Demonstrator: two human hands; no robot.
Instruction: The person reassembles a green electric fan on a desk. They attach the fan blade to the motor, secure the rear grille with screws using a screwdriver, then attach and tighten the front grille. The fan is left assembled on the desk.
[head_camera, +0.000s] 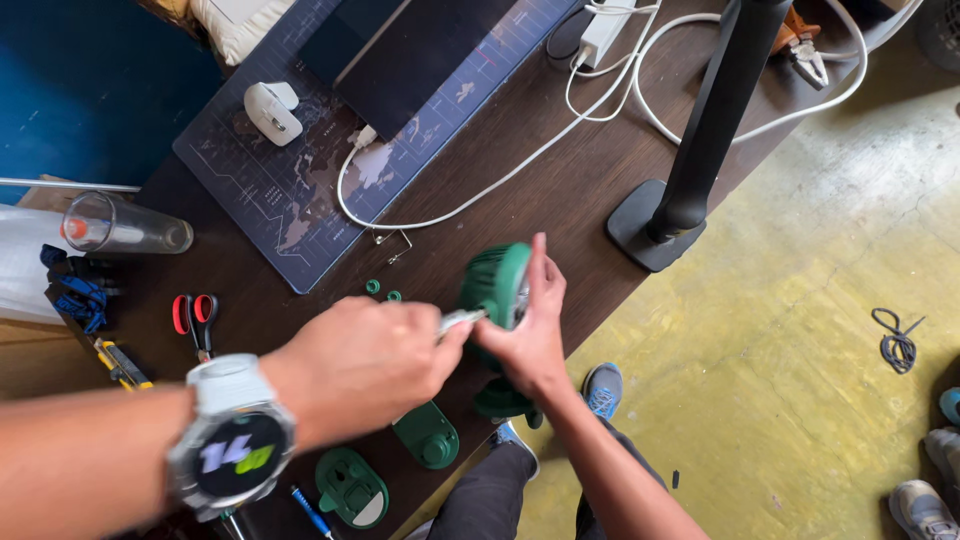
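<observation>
A small green fan stands tilted at the near edge of the dark wooden table. My right hand grips its round head from the right side. My left hand, with a white wristwatch on its wrist, is closed on a thin silver tool whose tip touches the fan's head. Two green plastic parts lie on the table below my left hand. Two small green rings rest just left of the fan.
A dark desk mat carries a white mouse and a laptop. White cables cross the table. A black lamp stand rises at right. Red-handled scissors, a clear cup, and a screwdriver lie left. Yellowish floor lies at right.
</observation>
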